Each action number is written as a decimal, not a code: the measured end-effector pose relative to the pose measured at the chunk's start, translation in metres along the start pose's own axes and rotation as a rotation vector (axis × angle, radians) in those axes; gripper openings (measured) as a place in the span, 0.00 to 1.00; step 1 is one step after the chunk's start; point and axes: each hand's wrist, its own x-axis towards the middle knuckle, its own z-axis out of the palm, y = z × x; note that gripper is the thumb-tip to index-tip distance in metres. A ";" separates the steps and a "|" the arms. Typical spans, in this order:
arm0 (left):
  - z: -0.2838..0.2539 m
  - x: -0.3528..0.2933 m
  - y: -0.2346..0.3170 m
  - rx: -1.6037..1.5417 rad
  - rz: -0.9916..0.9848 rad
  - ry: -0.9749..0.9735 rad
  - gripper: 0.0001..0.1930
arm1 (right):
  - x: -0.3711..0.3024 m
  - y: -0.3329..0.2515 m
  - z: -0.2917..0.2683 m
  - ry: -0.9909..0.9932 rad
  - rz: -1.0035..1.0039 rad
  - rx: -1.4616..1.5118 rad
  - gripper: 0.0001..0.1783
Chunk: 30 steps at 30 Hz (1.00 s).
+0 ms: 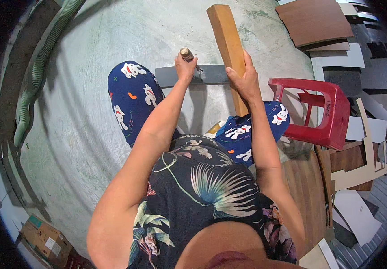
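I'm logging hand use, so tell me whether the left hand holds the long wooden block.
No, the right hand grips the long wooden block, while the left hand holds a round-handled tool.

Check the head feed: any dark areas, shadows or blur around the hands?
Head view: corners fall to black, side rims too; head view: dark shadow streaks lie on the floor below the gray board and at left; head view: left hand and right hand look fairly sharp.
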 end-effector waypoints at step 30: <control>0.006 0.007 0.008 -0.048 0.207 -0.407 0.12 | -0.002 0.001 -0.010 0.060 -0.012 0.037 0.44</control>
